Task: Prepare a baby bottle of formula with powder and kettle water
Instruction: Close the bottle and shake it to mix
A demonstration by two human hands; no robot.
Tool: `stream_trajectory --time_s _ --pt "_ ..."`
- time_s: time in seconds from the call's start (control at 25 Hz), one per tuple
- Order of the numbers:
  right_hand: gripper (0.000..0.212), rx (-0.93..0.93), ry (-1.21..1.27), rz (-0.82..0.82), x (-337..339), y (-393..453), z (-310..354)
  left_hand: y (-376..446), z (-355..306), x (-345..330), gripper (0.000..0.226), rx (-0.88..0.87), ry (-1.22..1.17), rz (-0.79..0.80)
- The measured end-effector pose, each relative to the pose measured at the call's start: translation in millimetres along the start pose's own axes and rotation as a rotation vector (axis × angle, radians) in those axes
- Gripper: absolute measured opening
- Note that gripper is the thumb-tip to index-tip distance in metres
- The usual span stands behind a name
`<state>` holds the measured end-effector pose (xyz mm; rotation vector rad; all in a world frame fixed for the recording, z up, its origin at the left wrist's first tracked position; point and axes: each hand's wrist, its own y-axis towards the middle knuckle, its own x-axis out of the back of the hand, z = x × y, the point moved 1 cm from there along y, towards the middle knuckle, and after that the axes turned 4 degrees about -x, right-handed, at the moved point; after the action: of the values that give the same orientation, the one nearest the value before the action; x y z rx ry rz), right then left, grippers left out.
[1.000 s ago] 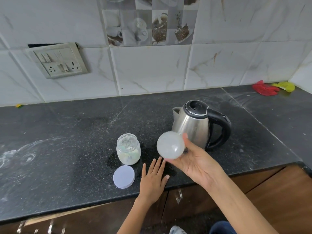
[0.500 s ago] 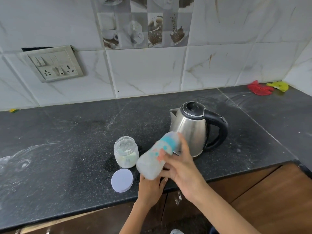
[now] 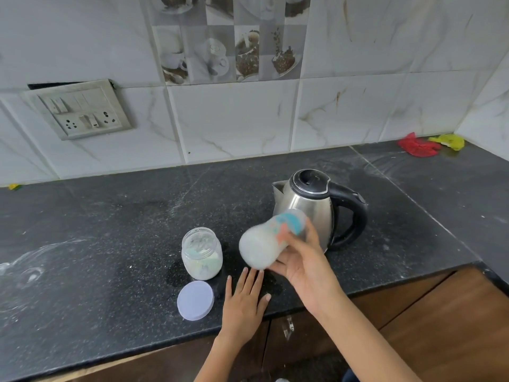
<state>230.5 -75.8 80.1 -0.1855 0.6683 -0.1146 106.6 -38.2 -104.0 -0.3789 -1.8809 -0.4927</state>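
Observation:
My right hand (image 3: 305, 261) grips a baby bottle (image 3: 268, 241) of milky white liquid, tilted on its side and motion-blurred, its base toward me and its teal-marked top toward the kettle. A steel kettle (image 3: 308, 208) with a black lid and handle stands just behind it. To the left sits an open clear jar of white powder (image 3: 202, 256), and its pale round lid (image 3: 195, 299) lies flat in front. My left hand (image 3: 245, 297) rests flat on the black counter, fingers straight, between the lid and the bottle.
The black granite counter (image 3: 96, 244) carries white powder smears at the left. A switch and socket plate (image 3: 80, 110) sits on the tiled wall. Red and yellow cloths (image 3: 429, 143) lie in the far right corner. Wooden cabinet fronts run below the counter edge.
The bottle swung from base-on toward me to tilted sideways and stays blurred, still moving in my right hand. My left hand kept flat on the counter.

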Motion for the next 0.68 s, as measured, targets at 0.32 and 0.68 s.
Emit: stream_trajectory --time_s 0.32,0.68 --pt "0.085 0.033 -0.076 -0.006 0 -1 1 -2 1 -3 0.054 0.013 -0.086 -0.043" --pt "0.08 0.067 -0.079 -0.008 6 1 6 0 -2 0 0.055 -0.025 -0.068 -0.031"
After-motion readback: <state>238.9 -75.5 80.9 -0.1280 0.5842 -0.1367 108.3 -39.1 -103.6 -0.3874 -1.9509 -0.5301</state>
